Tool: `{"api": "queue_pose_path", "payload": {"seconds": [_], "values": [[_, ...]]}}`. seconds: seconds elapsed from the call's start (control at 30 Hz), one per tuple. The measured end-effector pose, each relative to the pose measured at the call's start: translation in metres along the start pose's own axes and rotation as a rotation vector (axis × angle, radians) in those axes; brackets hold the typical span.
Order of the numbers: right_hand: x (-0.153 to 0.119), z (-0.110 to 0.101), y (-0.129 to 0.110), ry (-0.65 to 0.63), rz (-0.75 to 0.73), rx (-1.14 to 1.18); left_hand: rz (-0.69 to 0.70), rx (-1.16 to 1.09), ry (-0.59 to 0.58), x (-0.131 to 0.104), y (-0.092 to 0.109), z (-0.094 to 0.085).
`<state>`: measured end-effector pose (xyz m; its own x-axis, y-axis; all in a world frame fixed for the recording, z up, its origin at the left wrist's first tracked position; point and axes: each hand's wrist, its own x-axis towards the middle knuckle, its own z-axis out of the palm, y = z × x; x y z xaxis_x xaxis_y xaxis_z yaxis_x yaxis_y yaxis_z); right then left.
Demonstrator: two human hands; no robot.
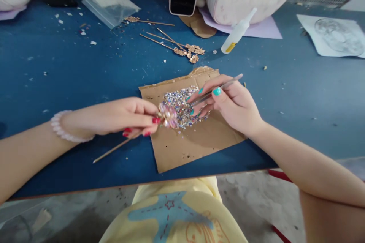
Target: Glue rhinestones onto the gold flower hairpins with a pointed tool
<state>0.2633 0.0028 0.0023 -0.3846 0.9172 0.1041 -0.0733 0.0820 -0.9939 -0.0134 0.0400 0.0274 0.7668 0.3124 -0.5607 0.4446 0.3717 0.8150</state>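
Seeming light but fragile, the hairpin [169,115] was suitably gripped by its stem [110,153] in the left hand [125,115] near the tabletop's front edge [85,184], tweezers [204,96] in the right hand [234,102].

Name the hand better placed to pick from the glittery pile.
Probably the right hand: it holds tweezers at the glittery pile, while the left hand grips an ornamented pin.

head | from above near side of blue table [299,87] | faces forward, steeply down | close range
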Motion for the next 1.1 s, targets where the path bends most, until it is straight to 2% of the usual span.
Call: {"api": "queue_pose_path", "payload": {"seconds": [0.1, 0.17, 0.23, 0.37, 0.53, 0.67, 0.77, 0.83, 0.93, 1.1], "values": [[0.003, -0.006, -0.001, 0.030, 0.006, 0.022, 0.114, -0.132, 0.257, 0.002, 0.002, -0.015], [0.005, -0.012, -0.001, 0.070, 0.032, 0.015, 0.189, -0.198, 0.366, 0.003, 0.002, -0.022], [0.007, -0.017, 0.001, 0.103, 0.045, -0.003, 0.185, -0.214, 0.431, 0.004, 0.001, -0.028], [0.012, -0.026, 0.006, 0.179, 0.030, -0.047, 0.179, -0.175, 0.405, 0.003, 0.000, -0.034], [0.020, -0.041, 0.014, 0.279, -0.155, -0.255, 0.182, -0.112, 0.409, 0.003, -0.005, -0.034], [0.025, -0.048, 0.020, 0.331, -0.201, -0.382, 0.223, -0.077, 0.399, 0.004, -0.005, -0.033], [0.024, -0.043, 0.023, 0.348, -0.178, -0.341, 0.232, -0.041, 0.383, 0.003, 0.000, -0.030], [0.022, -0.038, 0.023, 0.351, -0.153, -0.294, 0.169, -0.011, 0.367, 0.003, 0.002, -0.027], [0.017, -0.030, 0.020, 0.338, -0.118, -0.246, 0.205, 0.003, 0.470, 0.006, 0.001, -0.027], [0.011, -0.021, 0.015, 0.286, -0.065, -0.214, 0.166, 0.082, 0.441, 0.009, -0.004, -0.031]]}}
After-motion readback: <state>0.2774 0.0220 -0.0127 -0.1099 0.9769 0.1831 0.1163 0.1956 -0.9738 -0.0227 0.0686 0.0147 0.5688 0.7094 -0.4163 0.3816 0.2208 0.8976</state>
